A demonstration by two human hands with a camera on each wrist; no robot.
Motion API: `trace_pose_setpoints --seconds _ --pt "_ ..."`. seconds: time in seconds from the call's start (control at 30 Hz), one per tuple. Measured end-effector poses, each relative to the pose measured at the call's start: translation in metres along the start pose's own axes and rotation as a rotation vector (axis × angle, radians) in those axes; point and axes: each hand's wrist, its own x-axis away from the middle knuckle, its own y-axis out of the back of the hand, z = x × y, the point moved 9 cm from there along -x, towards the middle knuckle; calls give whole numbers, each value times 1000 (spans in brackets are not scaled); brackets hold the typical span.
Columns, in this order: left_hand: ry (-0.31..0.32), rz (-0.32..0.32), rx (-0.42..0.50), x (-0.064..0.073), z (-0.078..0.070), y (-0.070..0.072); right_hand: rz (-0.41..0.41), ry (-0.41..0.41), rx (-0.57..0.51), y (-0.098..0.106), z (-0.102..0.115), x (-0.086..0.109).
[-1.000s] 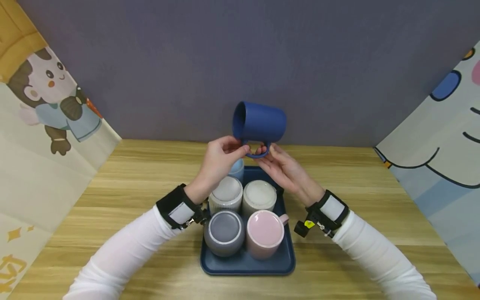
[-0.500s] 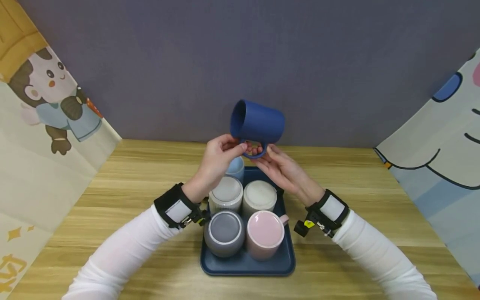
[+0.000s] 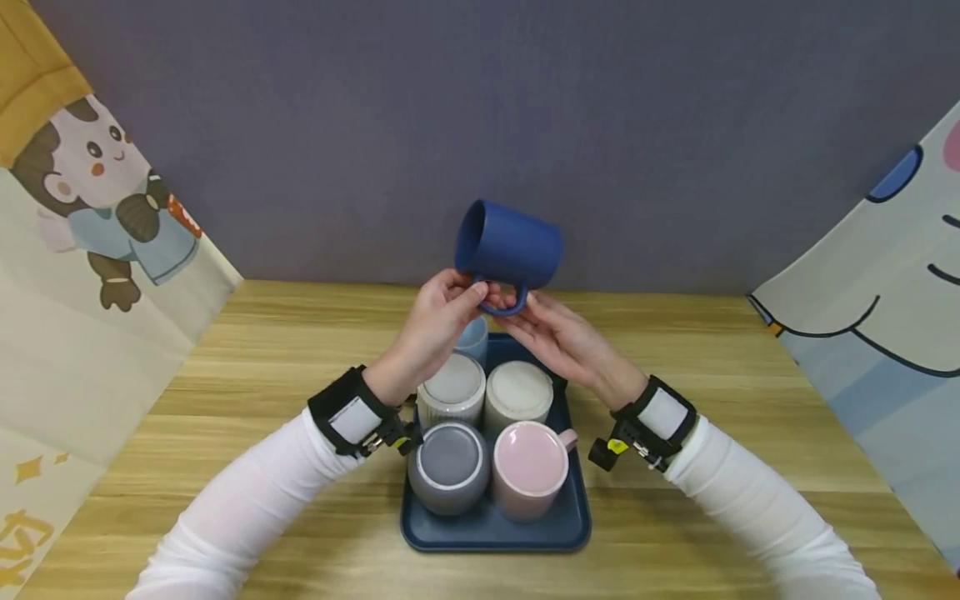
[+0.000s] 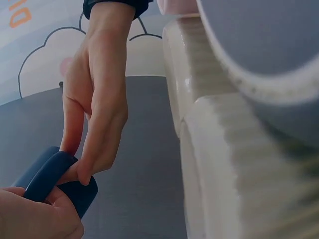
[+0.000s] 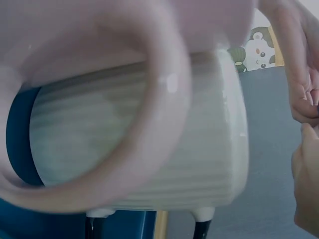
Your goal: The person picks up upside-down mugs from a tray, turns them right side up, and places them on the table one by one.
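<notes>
A dark blue mug point(image 3: 517, 246) hangs on its side above the back of the tray, its mouth facing left and its handle downward. My left hand point(image 3: 429, 329) pinches the handle near the rim end between thumb and fingers. My right hand point(image 3: 568, 340) grips the handle's other end, near the base, with thumb and fingertips. In the left wrist view the blue handle point(image 4: 51, 175) runs between the fingers of both hands. Below, the navy tray point(image 3: 495, 533) bears upside-down cups: a grey one point(image 3: 450, 467), a pink mug point(image 3: 531, 468) and two whitish ribbed ones point(image 3: 520, 392).
Behind the whitish cups stands a light blue cup point(image 3: 472, 337), partly hidden by my left hand. The tray lies on a wood-grain table point(image 3: 300, 375). A grey wall panel point(image 3: 337, 150) rises at the back, with cartoon-printed sheets point(image 3: 135, 217) at both sides.
The blue mug has shifted slightly left and tilted so that its base end sits lower. Both hands keep their hold on the handle. The cups on the tray have stayed put.
</notes>
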Motion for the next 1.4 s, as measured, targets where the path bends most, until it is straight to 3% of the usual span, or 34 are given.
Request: trace_pose_setpoints --seconds 0.1,0.3,0.63,0.77,1.1,1.4 --pt "16 12 20 1 2 0 -14 -12 20 1 -2 0" --pt "-18 33 50 -1 0 -2 -32 -18 61 2 0 0" --pt "-63 56 21 1 0 -5 -69 -52 108 6 -3 2" --pt "-93 39 1 1 -2 -4 -58 -56 110 4 -4 1" --pt "-84 27 23 4 -1 -3 -60 -67 120 2 -9 -1" --pt "-78 12 95 4 -3 0 -48 -79 140 1 -9 -4"
